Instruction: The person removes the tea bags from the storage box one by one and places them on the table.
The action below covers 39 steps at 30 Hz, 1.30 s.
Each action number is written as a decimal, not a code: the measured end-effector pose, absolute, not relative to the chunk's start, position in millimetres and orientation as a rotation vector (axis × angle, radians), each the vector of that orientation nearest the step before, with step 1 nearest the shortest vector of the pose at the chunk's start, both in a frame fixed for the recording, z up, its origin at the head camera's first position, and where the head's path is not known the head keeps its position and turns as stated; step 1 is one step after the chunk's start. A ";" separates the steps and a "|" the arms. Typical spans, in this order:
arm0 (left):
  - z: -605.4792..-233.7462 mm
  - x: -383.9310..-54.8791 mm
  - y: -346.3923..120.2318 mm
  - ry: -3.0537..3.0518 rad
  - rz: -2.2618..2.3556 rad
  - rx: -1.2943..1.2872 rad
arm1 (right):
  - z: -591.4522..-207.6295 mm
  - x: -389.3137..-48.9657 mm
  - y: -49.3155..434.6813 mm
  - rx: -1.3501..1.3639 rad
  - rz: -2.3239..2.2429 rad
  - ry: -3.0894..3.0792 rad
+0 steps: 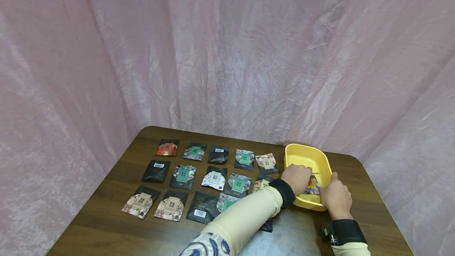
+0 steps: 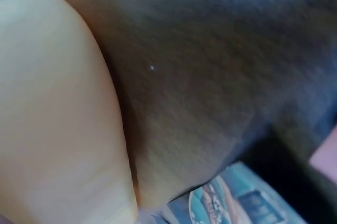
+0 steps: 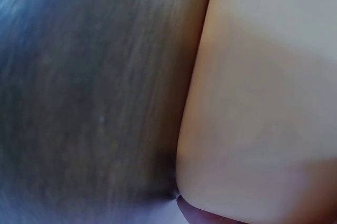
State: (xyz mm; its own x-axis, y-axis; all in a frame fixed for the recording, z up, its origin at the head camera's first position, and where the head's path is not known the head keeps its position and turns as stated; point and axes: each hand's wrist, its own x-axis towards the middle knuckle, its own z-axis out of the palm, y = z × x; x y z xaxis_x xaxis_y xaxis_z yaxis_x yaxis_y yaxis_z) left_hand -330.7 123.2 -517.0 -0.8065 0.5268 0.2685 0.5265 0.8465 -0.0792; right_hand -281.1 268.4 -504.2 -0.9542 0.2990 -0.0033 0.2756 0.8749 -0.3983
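Note:
In the head view, a yellow plastic basket (image 1: 306, 154) stands at the right of the table. My left hand (image 1: 297, 178) reaches over its near left side with bent fingers, beside a colourful packet (image 1: 313, 186) inside. The left fingertips are hidden, so whether they pinch the packet cannot be told. My right hand (image 1: 336, 198) grips the basket's right rim, with the thumb on the inner side. Part of a patterned packet (image 2: 231, 197) shows at the bottom of the left wrist view. Mostly skin and blurred brown surface fill the right wrist view.
Flat sachets lie in rows on the brown wooden table (image 1: 106, 204), among them a red one (image 1: 167, 147), a green-labelled one (image 1: 183, 176) and a black one (image 1: 202, 207). My left forearm covers part of the front rows. A pink curtain (image 1: 199, 58) hangs behind.

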 end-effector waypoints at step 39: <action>-500.0 -172.8 -150.9 -2.518 -0.469 -0.402 | -499.1 -282.9 270.2 -0.482 0.656 -3.047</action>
State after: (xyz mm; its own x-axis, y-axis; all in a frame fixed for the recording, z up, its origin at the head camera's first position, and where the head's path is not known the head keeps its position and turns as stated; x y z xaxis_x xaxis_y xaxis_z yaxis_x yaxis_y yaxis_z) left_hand -172.8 -150.9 -500.0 -0.8083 0.1846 0.5590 0.3735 0.8948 0.2445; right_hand -282.9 270.2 -499.1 -0.9531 0.2930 -0.0755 0.2981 0.8666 -0.4002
